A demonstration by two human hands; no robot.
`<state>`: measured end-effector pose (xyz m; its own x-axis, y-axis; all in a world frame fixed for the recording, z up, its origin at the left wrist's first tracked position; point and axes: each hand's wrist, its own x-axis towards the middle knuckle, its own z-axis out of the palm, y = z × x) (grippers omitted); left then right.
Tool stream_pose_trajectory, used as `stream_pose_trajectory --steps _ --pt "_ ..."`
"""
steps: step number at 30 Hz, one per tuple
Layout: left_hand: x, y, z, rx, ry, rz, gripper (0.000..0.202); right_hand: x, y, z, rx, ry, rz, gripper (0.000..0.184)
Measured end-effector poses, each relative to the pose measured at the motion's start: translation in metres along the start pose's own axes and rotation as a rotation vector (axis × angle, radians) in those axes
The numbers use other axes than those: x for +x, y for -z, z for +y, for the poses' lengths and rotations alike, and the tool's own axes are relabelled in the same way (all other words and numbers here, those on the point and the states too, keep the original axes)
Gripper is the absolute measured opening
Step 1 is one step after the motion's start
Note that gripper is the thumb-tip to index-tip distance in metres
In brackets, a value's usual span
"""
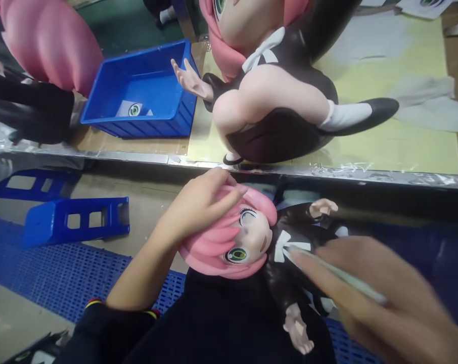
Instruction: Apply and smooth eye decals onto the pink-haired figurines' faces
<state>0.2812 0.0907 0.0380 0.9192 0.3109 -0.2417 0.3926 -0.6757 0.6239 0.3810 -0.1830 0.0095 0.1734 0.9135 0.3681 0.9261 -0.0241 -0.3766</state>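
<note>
A pink-haired figure (217,240) in a black dress with a white bow lies sideways across my lap. Its lower eye is green, while the upper one looks pale and greyish inside its dark outline. My left hand (202,199) is wrapped over the top of the head, thumb stretched along the hair near the upper eye. In my right hand (373,283), blurred by motion, is a thin pale stick-like tool (350,278), pinched between the fingers. Its tip points toward the white bow; whether it touches cannot be made out.
On the workbench edge (327,174) ahead sits a larger matching figure (282,96). A blue bin (138,91) holds a green-eye sticker (133,109). More pink-haired figure parts (50,45) stand at the left. Below are a blue plastic stool (81,220) and blue floor grating (62,270).
</note>
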Motion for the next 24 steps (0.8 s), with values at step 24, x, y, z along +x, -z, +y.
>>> stream_pose_trajectory --steps 24 --pt "-0.007 -0.002 -0.009 -0.006 -0.017 0.031 0.024 0.012 -0.072 -0.032 -0.064 -0.023 0.037 0.046"
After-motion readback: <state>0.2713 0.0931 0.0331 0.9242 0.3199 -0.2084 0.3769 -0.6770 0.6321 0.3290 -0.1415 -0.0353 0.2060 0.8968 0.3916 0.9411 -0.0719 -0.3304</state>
